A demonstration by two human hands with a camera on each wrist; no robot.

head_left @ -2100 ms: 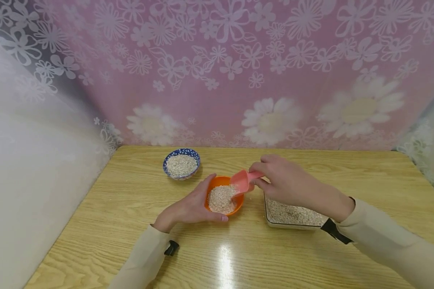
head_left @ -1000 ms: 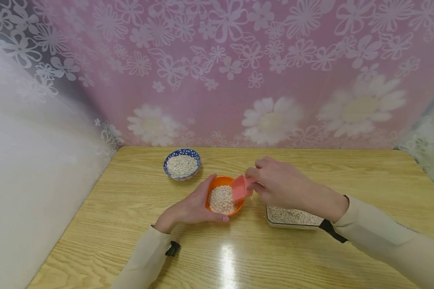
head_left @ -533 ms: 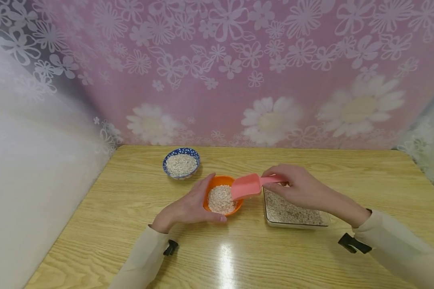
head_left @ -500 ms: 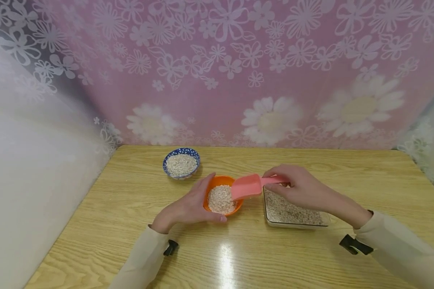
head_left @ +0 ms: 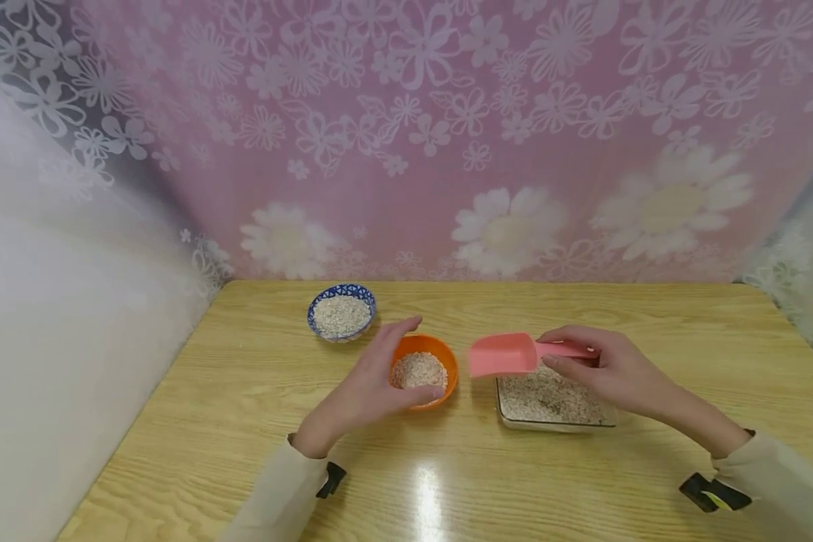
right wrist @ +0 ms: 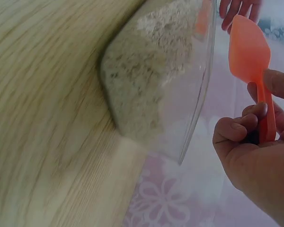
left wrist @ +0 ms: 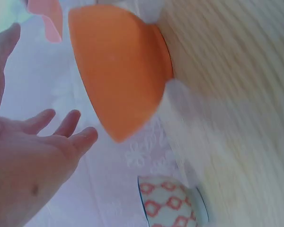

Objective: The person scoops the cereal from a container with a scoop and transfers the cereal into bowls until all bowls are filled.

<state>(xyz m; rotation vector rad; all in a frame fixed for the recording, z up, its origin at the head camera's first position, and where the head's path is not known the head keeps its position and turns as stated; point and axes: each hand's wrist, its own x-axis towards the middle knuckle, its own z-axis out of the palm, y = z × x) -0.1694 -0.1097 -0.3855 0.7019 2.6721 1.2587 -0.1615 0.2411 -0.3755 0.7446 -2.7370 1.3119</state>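
Note:
My right hand (head_left: 599, 369) grips the handle of a pink scoop (head_left: 503, 354), its bowl held over the left edge of a clear rectangular container (head_left: 557, 427) of oat flakes. In the right wrist view, fingers and thumb wrap the handle of the scoop (right wrist: 250, 49). My left hand (head_left: 373, 380) is spread beside an orange bowl (head_left: 452, 367) that holds flakes, thumb and fingers apart around its left side. The left wrist view shows a gap between the left hand (left wrist: 42, 151) and the wall of the orange bowl (left wrist: 118, 71), which stands on the table.
A blue-and-white patterned bowl (head_left: 342, 290) with flakes stands behind and left of the orange bowl. Everything rests on a wooden table (head_left: 244, 421), with a pink floral curtain (head_left: 393, 173) behind it and a white wall (head_left: 61, 316) on the left.
The right hand has drawn the scoop rightward, away from the orange bowl to the container's edge. The left hand has loosened from the orange bowl and its fingers have lifted off.

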